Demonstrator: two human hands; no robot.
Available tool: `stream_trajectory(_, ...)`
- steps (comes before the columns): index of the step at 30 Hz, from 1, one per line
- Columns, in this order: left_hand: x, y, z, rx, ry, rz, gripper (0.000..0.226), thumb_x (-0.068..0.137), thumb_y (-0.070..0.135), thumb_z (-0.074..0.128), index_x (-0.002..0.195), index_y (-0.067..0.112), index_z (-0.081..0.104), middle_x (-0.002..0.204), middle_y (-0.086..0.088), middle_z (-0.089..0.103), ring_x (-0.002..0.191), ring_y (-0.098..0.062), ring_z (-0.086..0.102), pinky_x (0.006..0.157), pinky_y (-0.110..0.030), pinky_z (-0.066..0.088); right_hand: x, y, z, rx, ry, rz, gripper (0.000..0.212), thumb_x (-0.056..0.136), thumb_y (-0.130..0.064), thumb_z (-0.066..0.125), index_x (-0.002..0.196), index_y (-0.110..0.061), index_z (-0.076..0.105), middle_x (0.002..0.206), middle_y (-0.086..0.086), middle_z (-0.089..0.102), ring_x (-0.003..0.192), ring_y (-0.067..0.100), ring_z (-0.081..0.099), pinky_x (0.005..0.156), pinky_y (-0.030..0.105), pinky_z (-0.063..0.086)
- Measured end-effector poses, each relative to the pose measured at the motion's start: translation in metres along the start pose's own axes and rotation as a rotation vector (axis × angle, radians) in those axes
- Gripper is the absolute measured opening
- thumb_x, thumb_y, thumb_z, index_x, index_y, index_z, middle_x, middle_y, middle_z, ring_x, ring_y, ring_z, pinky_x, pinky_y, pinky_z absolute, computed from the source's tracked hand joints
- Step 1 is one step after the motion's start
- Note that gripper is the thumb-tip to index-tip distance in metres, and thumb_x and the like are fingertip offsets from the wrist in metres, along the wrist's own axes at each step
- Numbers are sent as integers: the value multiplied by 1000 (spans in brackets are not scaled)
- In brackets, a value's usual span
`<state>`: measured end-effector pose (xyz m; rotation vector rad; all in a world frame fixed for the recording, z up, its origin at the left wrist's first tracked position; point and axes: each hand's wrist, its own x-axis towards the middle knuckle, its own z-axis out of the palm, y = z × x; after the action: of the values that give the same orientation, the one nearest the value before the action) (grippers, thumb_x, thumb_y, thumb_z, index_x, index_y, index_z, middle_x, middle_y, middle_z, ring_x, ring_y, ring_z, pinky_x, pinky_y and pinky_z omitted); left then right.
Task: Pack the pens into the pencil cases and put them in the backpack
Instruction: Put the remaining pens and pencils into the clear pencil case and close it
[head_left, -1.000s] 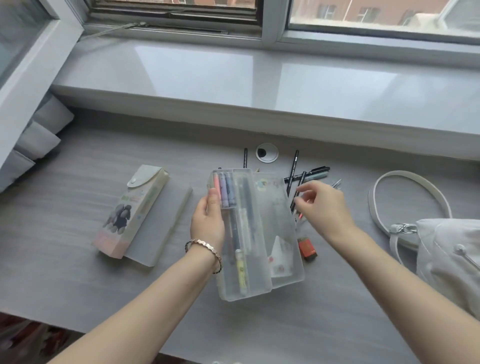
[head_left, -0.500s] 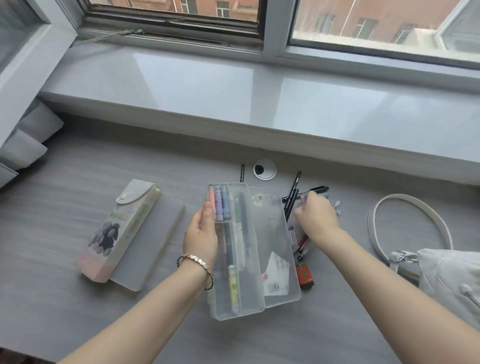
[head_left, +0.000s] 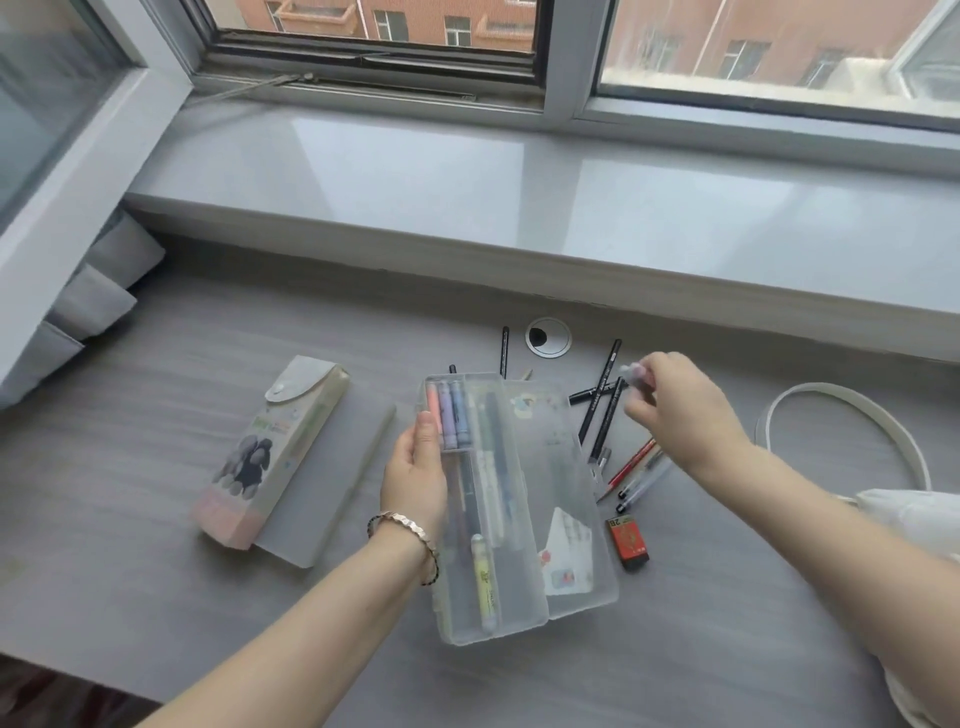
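A clear plastic pencil case (head_left: 511, 613) lies open on the grey desk, its tray holding several pens and pastel markers. My left hand (head_left: 415, 473) grips the tray's left edge. To the right of the lid lie loose black pens (head_left: 600, 397) and a red pencil with clear pens (head_left: 636, 470). My right hand (head_left: 675, 410) hovers above them, its fingertips pinched on a small pale object (head_left: 635, 374) that is blurred. A second pencil case (head_left: 270, 457) with a dark animal picture lies to the left, flap snapped. The white backpack (head_left: 914, 519) sits at the right edge.
An orange 2B lead box (head_left: 628, 538) lies beside the case's lid. A round cable hole (head_left: 547, 337) is in the desk near the raised window sill (head_left: 519, 208). The backpack's strap (head_left: 841, 400) loops across the desk on the right. Grey folded fabric (head_left: 93, 296) sits far left.
My right hand went down onto the loose pens and has now lifted up and right with a small pale object pinched in it. My left hand stays on the case.
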<state>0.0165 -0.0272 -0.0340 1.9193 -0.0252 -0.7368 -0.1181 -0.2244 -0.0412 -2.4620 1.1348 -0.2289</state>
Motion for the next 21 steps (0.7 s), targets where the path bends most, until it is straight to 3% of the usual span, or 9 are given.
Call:
stream_trajectory(3,-7,0,1,6,68,-9,37,95,45,26,105,19,50,79,16,49,69,1,45,56,-14,34,-41,-51,-16,429,-125,20,20,80,-13,57,89,-28,47,54,-13,51,48,4,48,51,16,42)
stream_trajectory(5,-13,1,3,-9,99,-25,33,95,46,25,101,21,47,74,17,44,66,4,40,52,-19,27,-79,-85,-19,591,-273,-47,25,80,-14,58,88,-36,49,49,-18,50,44,1,47,54,22,49)
stream_trajectory(7,-19,3,4,-56,110,-23,35,94,47,26,102,20,47,76,13,47,69,-6,46,61,-25,29,-111,-106,-15,559,-335,-120,21,82,-17,57,93,-34,52,54,-23,51,53,-1,52,60,19,47)
stream_trajectory(9,-27,4,5,-103,114,-22,41,93,48,27,108,17,48,84,6,53,80,-16,50,71,-25,33,-136,-114,-8,431,-333,-182,23,85,-19,53,108,-25,52,76,-22,51,77,1,56,73,19,43)
stream_trajectory(11,-34,5,3,-125,122,-26,37,92,51,27,104,21,46,81,8,52,74,-11,51,64,-26,36,-152,-114,-4,259,-322,-206,29,90,-24,48,119,-23,46,103,-9,50,97,14,55,82,27,44)
stream_trajectory(13,-41,4,0,-134,124,-25,34,92,53,27,100,24,43,76,13,47,68,-2,45,62,-27,35,-161,-113,-6,161,-295,-166,32,93,-31,42,125,-27,39,113,-3,43,98,18,55,79,29,45)
stream_trajectory(16,-50,1,-2,-162,118,-25,36,91,54,27,110,27,42,78,16,43,71,-7,44,78,-27,30,-170,-118,-7,214,-184,-158,33,96,-27,36,129,-22,39,106,-1,39,89,18,54,72,21,40)
stream_trajectory(18,-54,0,-2,-163,117,-28,40,90,57,28,114,28,42,80,16,42,82,-12,41,81,-29,31,-175,-125,-6,254,-156,-184,34,94,-16,43,128,-12,46,102,5,45,87,22,55,75,26,46)
stream_trajectory(21,-57,-3,-3,-221,113,-70,44,88,60,29,108,24,47,89,8,50,93,-20,50,93,-39,41,-187,-128,-4,203,10,-229,15,83,-6,60,97,-3,64,81,10,56,67,26,57,58,28,51)
